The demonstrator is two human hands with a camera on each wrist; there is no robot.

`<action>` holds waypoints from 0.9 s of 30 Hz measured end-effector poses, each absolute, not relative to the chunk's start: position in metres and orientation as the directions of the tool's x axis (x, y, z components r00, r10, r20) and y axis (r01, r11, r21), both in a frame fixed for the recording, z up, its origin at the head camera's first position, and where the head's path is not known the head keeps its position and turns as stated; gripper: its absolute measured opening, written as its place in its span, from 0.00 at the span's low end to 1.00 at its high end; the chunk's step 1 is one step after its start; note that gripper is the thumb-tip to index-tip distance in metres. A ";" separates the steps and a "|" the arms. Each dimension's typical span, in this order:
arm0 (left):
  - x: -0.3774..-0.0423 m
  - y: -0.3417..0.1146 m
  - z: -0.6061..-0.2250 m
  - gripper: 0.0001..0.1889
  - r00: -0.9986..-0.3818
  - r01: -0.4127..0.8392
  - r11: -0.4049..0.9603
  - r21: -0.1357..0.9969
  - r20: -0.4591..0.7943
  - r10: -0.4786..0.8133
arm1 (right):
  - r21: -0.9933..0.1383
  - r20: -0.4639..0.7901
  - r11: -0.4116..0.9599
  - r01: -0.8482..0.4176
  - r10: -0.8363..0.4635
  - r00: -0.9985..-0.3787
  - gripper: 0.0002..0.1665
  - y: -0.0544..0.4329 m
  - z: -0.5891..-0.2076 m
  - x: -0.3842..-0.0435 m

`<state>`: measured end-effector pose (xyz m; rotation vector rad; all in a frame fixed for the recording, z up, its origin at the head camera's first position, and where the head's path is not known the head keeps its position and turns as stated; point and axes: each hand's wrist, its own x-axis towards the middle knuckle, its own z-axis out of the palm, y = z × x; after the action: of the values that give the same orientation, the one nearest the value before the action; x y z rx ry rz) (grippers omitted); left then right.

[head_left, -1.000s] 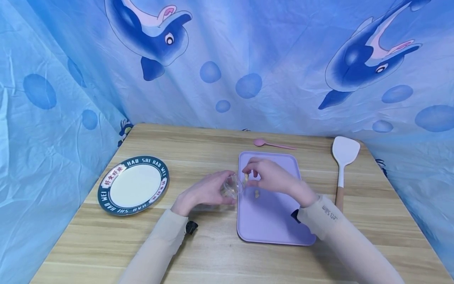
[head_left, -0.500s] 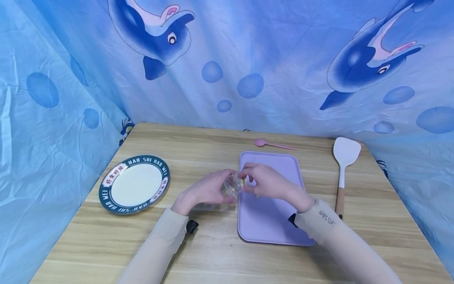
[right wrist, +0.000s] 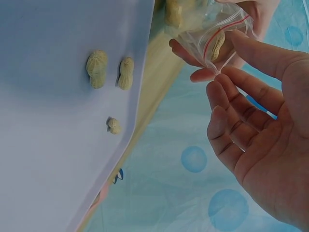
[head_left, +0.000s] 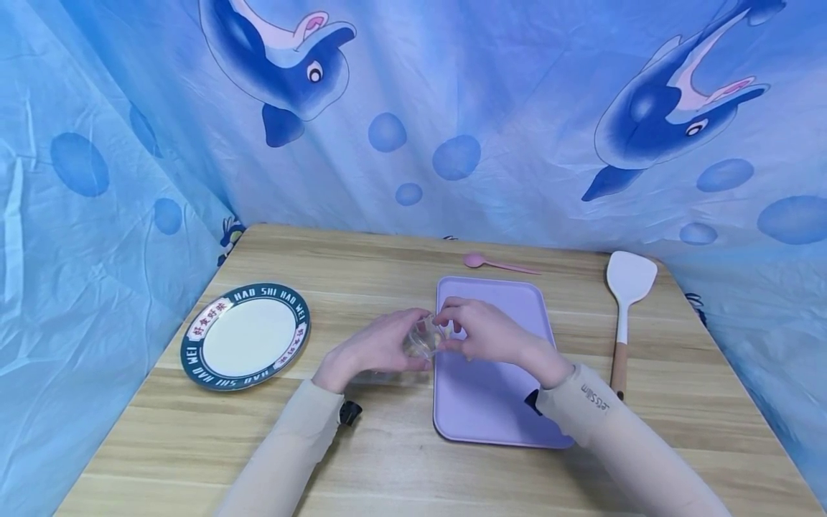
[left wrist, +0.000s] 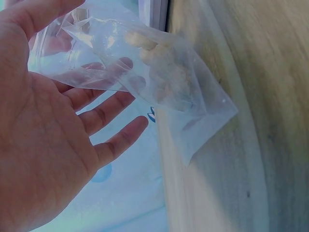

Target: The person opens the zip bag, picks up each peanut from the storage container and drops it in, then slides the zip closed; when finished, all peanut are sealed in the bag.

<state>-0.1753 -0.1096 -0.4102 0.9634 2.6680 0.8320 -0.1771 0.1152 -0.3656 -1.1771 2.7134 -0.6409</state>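
My left hand [head_left: 377, 345] holds a clear zip bag [left wrist: 111, 53] at the left edge of the lilac tray [head_left: 497, 402]. Its thumb is on one side and its fingers lie behind the film. Peanuts [left wrist: 169, 72] fill the bag's lower corner. My right hand [right wrist: 260, 116] is at the bag's mouth, by the red zip line. One peanut [right wrist: 217, 46] sits just inside that mouth, with the thumb tip right against it and the index fingertip apart, at the film's lower edge. On the tray lie a large peanut [right wrist: 97, 69], a slimmer peanut [right wrist: 126, 73] and a small peanut [right wrist: 114, 125].
A green-rimmed plate [head_left: 248, 336] stands at the left of the wooden table [head_left: 388, 459]. Behind the tray is a pink spoon [head_left: 474, 261], and a white spatula [head_left: 629, 276] with a wooden handle lies to its right. A blue dolphin curtain [head_left: 517, 108] closes off the back.
My right hand has moved slightly left with a peanut, from over the tray to the bag's mouth, and the peanut has gone into it. The left hand has stayed in place.
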 end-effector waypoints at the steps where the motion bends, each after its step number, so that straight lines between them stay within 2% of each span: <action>1: -0.175 -0.109 -0.411 0.43 -0.773 0.530 0.633 0.564 0.014 0.634 | -0.426 0.061 0.608 -0.670 -0.719 -0.692 0.20 0.115 -0.366 -0.177; 8: -0.176 -0.109 -0.411 0.44 -0.779 0.527 0.642 0.557 0.013 0.627 | -0.441 0.073 0.603 -0.665 -0.714 -0.696 0.19 0.117 -0.366 -0.178; 17: -0.176 -0.110 -0.410 0.45 -0.777 0.526 0.633 0.568 0.018 0.629 | -0.442 0.073 0.599 -0.667 -0.718 -0.692 0.05 0.116 -0.368 -0.178; 27: -0.178 -0.111 -0.410 0.44 -0.771 0.533 0.620 0.577 0.027 0.637 | -0.451 0.079 0.582 -0.676 -0.728 -0.681 0.08 0.117 -0.368 -0.180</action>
<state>-0.1776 -0.1113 -0.4102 0.9709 2.6620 0.8597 -0.1796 0.1166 -0.3677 -1.1994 2.6914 -0.6937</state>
